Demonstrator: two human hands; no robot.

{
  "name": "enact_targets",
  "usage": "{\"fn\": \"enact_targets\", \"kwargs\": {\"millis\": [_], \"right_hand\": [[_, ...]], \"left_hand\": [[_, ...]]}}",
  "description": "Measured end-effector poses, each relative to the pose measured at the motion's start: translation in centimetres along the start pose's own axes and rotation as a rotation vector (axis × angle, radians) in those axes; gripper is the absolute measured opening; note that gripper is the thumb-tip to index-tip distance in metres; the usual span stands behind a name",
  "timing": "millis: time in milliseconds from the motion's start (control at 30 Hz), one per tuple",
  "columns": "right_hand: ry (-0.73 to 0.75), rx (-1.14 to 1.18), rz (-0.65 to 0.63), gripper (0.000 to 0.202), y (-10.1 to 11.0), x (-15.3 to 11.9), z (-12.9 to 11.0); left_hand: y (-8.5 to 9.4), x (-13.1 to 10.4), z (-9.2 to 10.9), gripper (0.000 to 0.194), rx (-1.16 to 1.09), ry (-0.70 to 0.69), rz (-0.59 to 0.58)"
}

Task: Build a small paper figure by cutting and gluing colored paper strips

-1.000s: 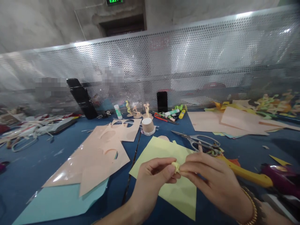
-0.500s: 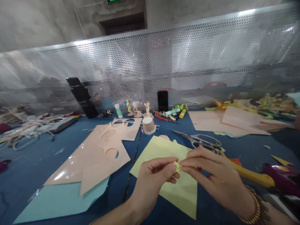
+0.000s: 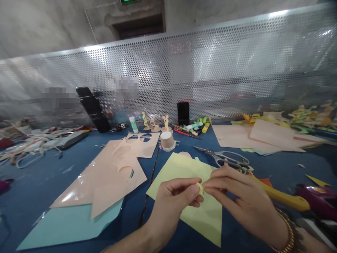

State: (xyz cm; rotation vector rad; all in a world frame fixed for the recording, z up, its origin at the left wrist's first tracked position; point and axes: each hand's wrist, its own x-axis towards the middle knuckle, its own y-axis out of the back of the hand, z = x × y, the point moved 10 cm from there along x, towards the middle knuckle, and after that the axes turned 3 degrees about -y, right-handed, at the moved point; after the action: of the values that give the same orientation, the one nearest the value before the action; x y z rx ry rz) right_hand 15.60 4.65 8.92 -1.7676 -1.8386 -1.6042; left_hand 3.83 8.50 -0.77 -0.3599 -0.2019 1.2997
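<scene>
Between my two hands is a small folded piece of yellow paper (image 3: 201,189), partly covered by fingertips. My left hand (image 3: 177,196) pinches it between thumb and forefinger. From the other side, the fingertips of my right hand (image 3: 237,196) are pressed together on its edge. Both hands are over a pale yellow paper sheet (image 3: 168,172) lying on the blue table. A pair of scissors (image 3: 226,157) with grey handles lies just beyond my right hand, its blades partly spread.
Peach paper with cut-out holes (image 3: 105,179) overlaps a light blue sheet (image 3: 65,225) on the left. Behind stand a paper-wrapped cup (image 3: 167,141), small paper figures (image 3: 165,123), a glue stick (image 3: 133,125) and a phone (image 3: 183,113). A yellow-handled tool (image 3: 286,197) lies at right.
My hands stay in nearly the same place. The folded yellow paper is turned slightly, and less of it shows between the fingertips.
</scene>
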Motion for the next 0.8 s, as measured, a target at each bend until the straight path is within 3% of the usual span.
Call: {"fn": "enact_targets", "kwargs": {"millis": [267,567,800], "right_hand": [[0.020,0.021,0.021,0.011,0.1,0.1,-0.3],[0.094,-0.154,0.004,0.009,-0.7,-0.9,-0.6],[0.005,0.036,-0.002,0.011,-0.4,-0.2,0.2]], "left_hand": [[0.1,0.2,0.1,0.015,-0.001,-0.021,-0.012],[-0.1,0.1,-0.1,0.016,0.011,-0.019,-0.034],[-0.2,0.2,0.1,0.018,-0.052,-0.010,-0.014]]}}
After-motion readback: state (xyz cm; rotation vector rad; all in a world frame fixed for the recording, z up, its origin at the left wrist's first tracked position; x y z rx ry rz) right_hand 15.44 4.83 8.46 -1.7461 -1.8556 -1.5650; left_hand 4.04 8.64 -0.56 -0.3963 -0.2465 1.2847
